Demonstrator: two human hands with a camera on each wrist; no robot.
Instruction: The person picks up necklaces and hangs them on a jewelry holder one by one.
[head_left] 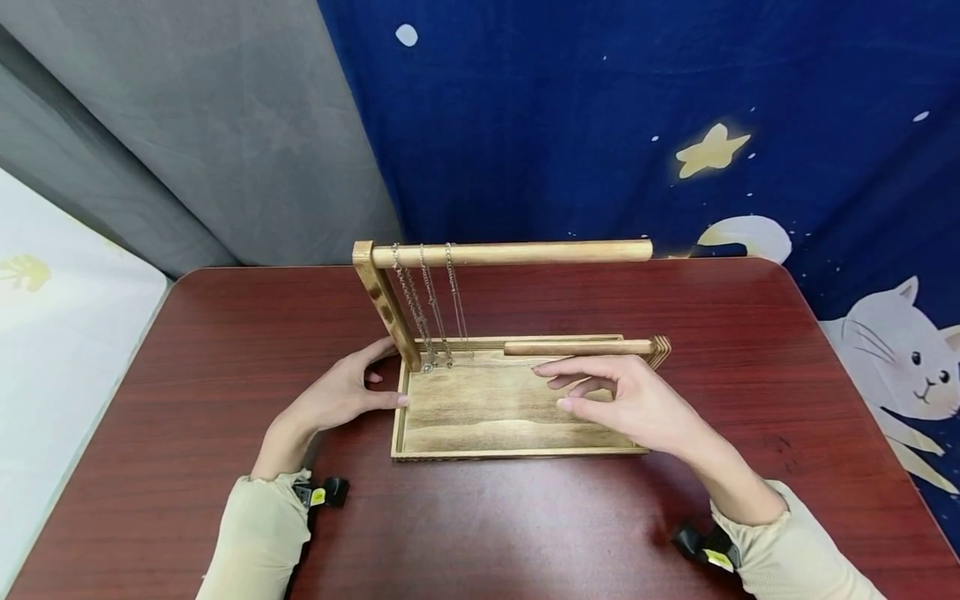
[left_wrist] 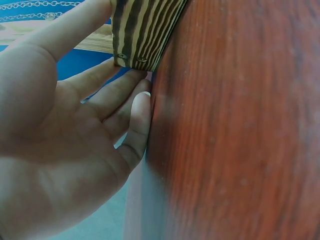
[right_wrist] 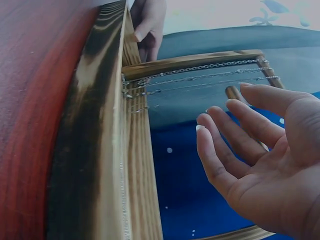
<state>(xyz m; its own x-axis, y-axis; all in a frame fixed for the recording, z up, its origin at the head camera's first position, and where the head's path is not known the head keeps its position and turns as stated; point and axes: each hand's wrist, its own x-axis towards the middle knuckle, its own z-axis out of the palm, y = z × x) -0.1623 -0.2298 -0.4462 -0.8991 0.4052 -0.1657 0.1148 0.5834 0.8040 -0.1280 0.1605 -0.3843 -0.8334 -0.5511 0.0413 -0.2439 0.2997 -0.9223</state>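
A wooden jewelry stand (head_left: 388, 312) rises from the left end of a shallow wooden tray (head_left: 517, 452). Three thin silver-coloured necklaces (head_left: 436, 308) hang from the left part of its upper bar (head_left: 555, 252), their lower ends close to the tray floor. My left hand (head_left: 341, 387) grips the stand's left end, thumb at the tray rim and index finger by the post; in the left wrist view the other fingers spread below the striped end wall (left_wrist: 142, 35). Over the tray's right part my right hand (head_left: 626, 396) hovers with loosely bent fingers, holding nothing.
A second, shorter wooden bar (head_left: 570, 348) on a right-hand post (head_left: 662, 350) runs low along the tray's back. The stand sits on a dark red wooden table (head_left: 247, 350). Behind the table hang a grey curtain (head_left: 247, 125) and a blue patterned curtain (head_left: 570, 108).
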